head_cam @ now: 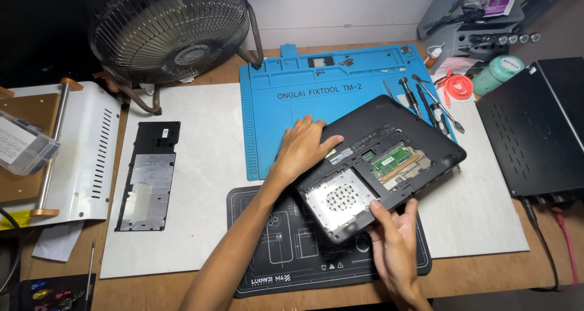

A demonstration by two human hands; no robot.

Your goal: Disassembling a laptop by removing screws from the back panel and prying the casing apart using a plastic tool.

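The right hand (pixel 394 241) grips the near edge of the open black laptop (pixel 380 165), thumb on top. The left hand (pixel 302 147) lies flat on its far side, fingers spread out. The laptop sits tilted over the blue mat (pixel 292 98) and black mat (pixel 274 250). Its cover panel (pixel 149 176), I think, lies well apart on the left.

Electronics repair workshop — blue repair mat (pixel 304 95), screwdrivers (pixel 426 101).
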